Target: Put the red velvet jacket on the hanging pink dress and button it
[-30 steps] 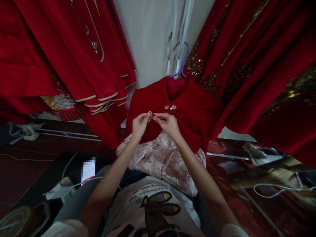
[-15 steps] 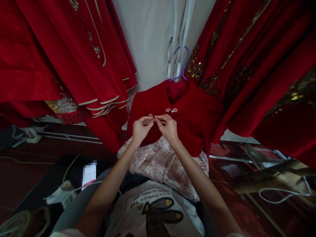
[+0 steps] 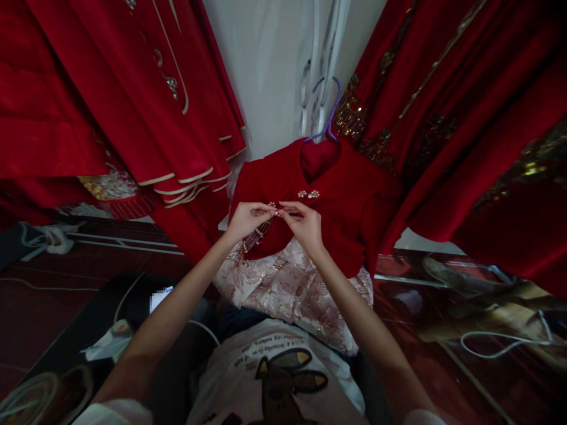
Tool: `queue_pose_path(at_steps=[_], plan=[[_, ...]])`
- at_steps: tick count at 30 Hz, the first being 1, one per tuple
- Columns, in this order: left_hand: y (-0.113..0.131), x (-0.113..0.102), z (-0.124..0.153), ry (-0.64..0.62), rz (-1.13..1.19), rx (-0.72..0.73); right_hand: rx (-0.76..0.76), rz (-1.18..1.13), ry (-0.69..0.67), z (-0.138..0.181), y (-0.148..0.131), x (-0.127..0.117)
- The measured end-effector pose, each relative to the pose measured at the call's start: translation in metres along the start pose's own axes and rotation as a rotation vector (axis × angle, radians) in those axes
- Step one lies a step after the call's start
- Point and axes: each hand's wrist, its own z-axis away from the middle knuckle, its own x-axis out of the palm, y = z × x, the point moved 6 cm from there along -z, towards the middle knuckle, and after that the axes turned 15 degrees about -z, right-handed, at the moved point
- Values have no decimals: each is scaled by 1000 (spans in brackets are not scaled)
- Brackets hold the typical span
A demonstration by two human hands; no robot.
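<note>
From the left: the left hand [image 3: 251,219] has its grip narrow, thumb and finger pinched on the near end of a small beaded clasp [image 3: 277,212]. Below that hand a tassel [image 3: 257,237] slants down and left, its long axis pointing from the fingertips toward the left end of the jacket's lower hem; the left hand is much the nearer to it. The clasp lies between the two hands, left of the middle of the jacket [image 3: 345,218], lower than the neckline. The right hand [image 3: 305,223] pinches it from the other side, its fingertips meeting the left's almost tip to tip. Up and right of the pinch, under the neckline, sits a second clasp [image 3: 309,194], its long axis crosswise, apart from both hands.

The fingers cover most of the held clasp, so whether its halves are joined cannot be told. The tassel's top is hidden behind the left hand, and its lower end blurs into dimness.
</note>
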Motion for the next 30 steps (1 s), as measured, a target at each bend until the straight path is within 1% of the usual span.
queue_pose_path(at_steps=[5, 8, 11, 13, 15, 18, 20, 23, 25, 27, 30], plan=[[3, 2, -4, 16, -16, 78, -25, -15, -15, 0, 3, -2], [5, 2, 0, 11, -61, 56, 61, -88, -98, 5, 7, -9], [6, -2, 12, 26, -147, 8, 186, -114, -163, 19, 7, -24], [3, -4, 24, 9, -223, -22, 235, -29, -204, 30, 3, -36], [-6, -5, 37, -36, -300, -49, 245, 123, -249, 40, -3, -45], [-25, -3, 56, -124, -381, -70, 227, 369, -245, 46, -9, -54], [-37, 1, 70, -179, -375, -84, 243, 464, -239, 46, -11, -57], [-47, 13, 86, -244, -262, -116, 293, 503, -307, 48, -9, -59], [-48, 19, 93, -237, -198, -137, 318, 518, -362, 51, -6, -62], [-47, 22, 94, -194, -193, -147, 333, 526, -402, 53, -4, -67], [-39, 20, 88, -134, -247, -126, 350, 525, -401, 52, -2, -77]])
